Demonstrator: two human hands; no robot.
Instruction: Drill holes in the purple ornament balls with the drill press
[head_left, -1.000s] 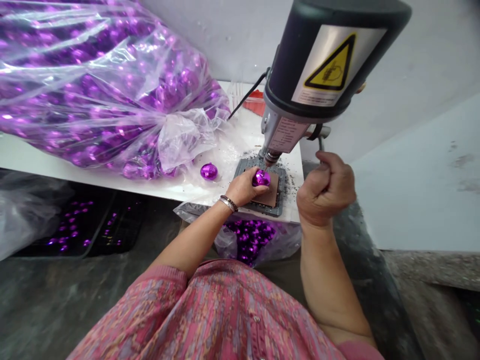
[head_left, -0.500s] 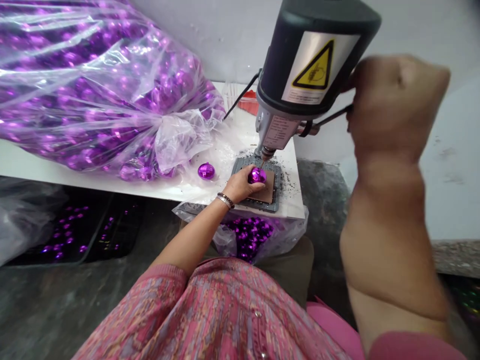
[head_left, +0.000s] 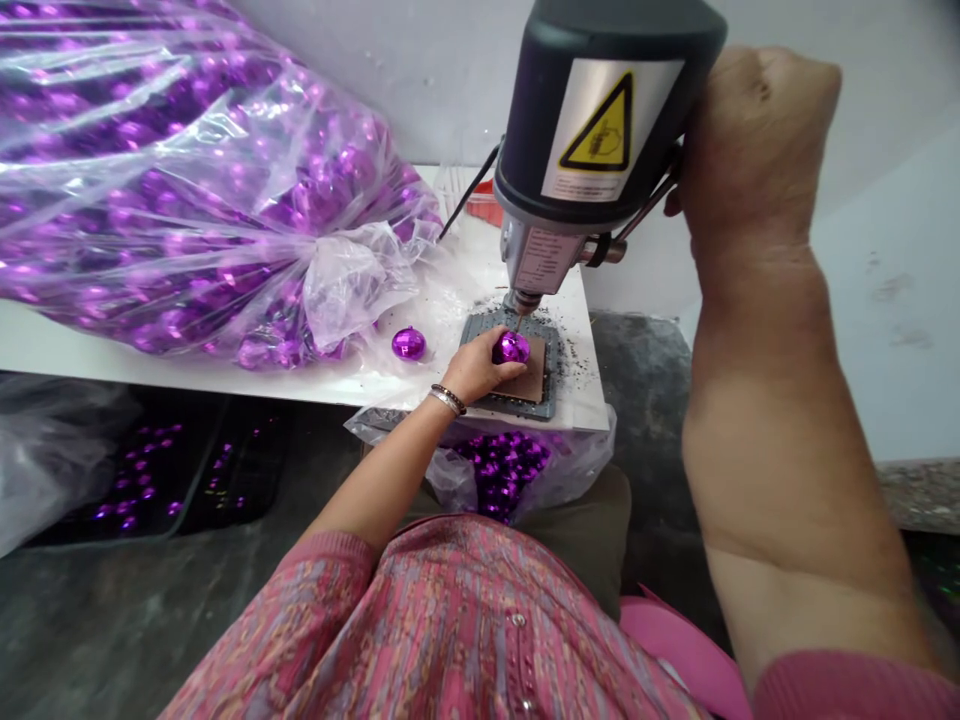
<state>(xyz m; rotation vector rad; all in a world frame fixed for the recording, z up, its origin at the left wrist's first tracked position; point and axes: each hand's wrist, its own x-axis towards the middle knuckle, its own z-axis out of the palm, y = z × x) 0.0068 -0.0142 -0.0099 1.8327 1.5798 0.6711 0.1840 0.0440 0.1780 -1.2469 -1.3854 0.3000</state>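
Note:
Under the drill press (head_left: 600, 120), my left hand (head_left: 484, 367) holds a shiny purple ball (head_left: 512, 347) between thumb and fingers. The ball rests over a brown board (head_left: 529, 375) on the grey drill base (head_left: 551, 395). The thin drill bit points down at the top of the ball; whether they touch is too small to tell. My right hand (head_left: 757, 140) is raised beside the motor housing, closed around the end of the feed lever (head_left: 651, 205), its fingers mostly hidden. Another purple ball (head_left: 409, 343) lies on the white table (head_left: 330, 390), left of my left hand.
A large clear bag of purple balls (head_left: 187, 180) covers the left of the table. An open bag of purple balls (head_left: 506, 470) hangs at the front edge. Dark shavings surround the base. A black cable (head_left: 469, 190) runs behind, near a red object (head_left: 485, 205).
My right hand has moved up and slightly left in the view, with the lever. The camera view has shifted slightly. My left hand still holds the ball on the board.

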